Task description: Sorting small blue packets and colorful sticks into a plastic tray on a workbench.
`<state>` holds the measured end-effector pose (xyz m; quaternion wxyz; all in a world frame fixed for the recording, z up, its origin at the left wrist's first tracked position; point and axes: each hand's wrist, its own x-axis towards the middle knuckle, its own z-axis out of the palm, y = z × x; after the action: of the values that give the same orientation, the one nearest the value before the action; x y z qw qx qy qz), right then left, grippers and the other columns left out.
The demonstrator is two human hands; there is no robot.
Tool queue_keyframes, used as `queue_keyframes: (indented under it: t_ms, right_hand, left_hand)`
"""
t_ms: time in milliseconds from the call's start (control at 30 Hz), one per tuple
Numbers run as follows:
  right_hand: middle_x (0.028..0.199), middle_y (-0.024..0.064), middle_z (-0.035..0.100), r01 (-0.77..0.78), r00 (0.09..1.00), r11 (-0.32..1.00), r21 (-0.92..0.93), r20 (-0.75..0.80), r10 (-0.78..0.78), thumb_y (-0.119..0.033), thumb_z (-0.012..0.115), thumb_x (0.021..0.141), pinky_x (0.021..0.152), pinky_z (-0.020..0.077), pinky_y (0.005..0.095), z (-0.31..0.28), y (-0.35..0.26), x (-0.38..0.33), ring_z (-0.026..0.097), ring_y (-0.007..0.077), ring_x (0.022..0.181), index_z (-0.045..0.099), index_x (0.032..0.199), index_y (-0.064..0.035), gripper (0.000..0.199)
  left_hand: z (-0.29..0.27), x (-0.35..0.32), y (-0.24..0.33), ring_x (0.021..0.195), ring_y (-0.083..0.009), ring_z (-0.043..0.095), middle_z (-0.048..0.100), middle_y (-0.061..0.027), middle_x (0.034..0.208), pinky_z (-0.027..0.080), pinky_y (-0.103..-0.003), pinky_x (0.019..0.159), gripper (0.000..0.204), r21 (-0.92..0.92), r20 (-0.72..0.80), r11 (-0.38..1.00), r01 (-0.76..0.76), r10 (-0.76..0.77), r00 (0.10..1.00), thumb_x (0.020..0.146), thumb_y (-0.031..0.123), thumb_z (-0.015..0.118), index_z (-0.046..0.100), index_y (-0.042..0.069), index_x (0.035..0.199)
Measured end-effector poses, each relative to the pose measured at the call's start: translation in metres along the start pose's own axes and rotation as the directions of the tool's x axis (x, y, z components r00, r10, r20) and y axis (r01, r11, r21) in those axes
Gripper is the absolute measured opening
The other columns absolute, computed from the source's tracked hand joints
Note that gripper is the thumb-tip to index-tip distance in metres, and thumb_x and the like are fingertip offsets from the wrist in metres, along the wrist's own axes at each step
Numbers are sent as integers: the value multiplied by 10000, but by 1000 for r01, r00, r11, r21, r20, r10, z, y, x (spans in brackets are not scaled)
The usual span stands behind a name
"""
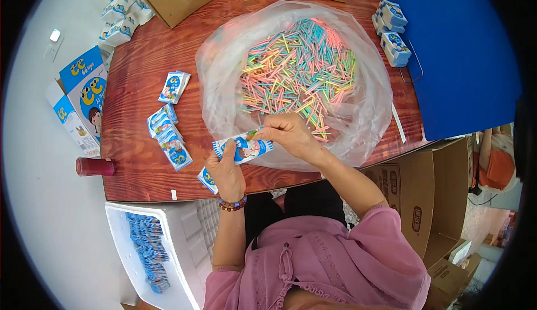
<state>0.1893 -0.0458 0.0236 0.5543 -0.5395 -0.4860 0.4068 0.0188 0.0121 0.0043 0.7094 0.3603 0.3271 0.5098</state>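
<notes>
Packet [245, 150], one: over the table [131, 92], at the bag's [372, 122] near edge, gripped by our left hand [225, 174] and right hand [292, 136]. Step, seemingly: working its right end; next calls for steady holding, we judge.

Blue-and-white sachet [246, 151], long and flat, slightly aslant between the fingers [279, 123]

Left hand [226, 177] grips, upright; right hand [292, 136] pinches near it — slanting leftward.

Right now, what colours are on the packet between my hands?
The packet is mainly white and blue, seen best in the head view.
</notes>
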Motion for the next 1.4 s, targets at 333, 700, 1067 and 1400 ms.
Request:
queue_keyframes:
  t_ms: [333, 700, 1067, 1400]
  right_hand:
    - [1144, 108, 589, 373, 927, 912, -172, 115, -358, -203, 675, 851, 990, 396, 372, -23, -13, -7, 503, 244, 1169, 645, 1035, -35, 251]
    - [1383, 118, 501, 444, 879, 878, -182, 279, -386, -163, 716, 813, 1087, 311, 463, -2, -1, 4, 410, 332, 1320, 714, 1095, -135, 283]
    - [1110, 91, 666, -150, 873, 988, -27, 465, 145, -189, 661, 873, 867, 481, 322, -67, -30, 36, 619, 178, 976, 694, 1076, -34, 258]
    - [908, 214, 659, -249, 894, 337, -908, -349, -281, -200, 579, 849, 759, 481, 446, -251, 42, 128, 624, 378, 866, 684, 930, -20, 223]
  left_hand:
    - [13, 4, -2, 821, -128, 659, 679, -50, 932, 554, -312, 755, 105, -188, -44, 964, 189, -201, 979, 936, 127, 625, 650, 26, 926]
    - [7, 2, -1, 841, -128, 660, 677, -38, 941, 554, -301, 752, 101, -218, 41, 933, 287, -285, 958, 953, 124, 596, 648, 37, 958]
    - [-8, 0, -3, 828, -132, 662, 685, -28, 930, 542, -322, 748, 73, -215, -45, 955, 206, -220, 974, 950, 137, 605, 642, 77, 933]
    - [-23, -5, 2, 875, -147, 644, 672, -40, 957, 534, -348, 805, 186, -206, -20, 944, 258, -268, 963, 981, 245, 561, 610, 67, 952]
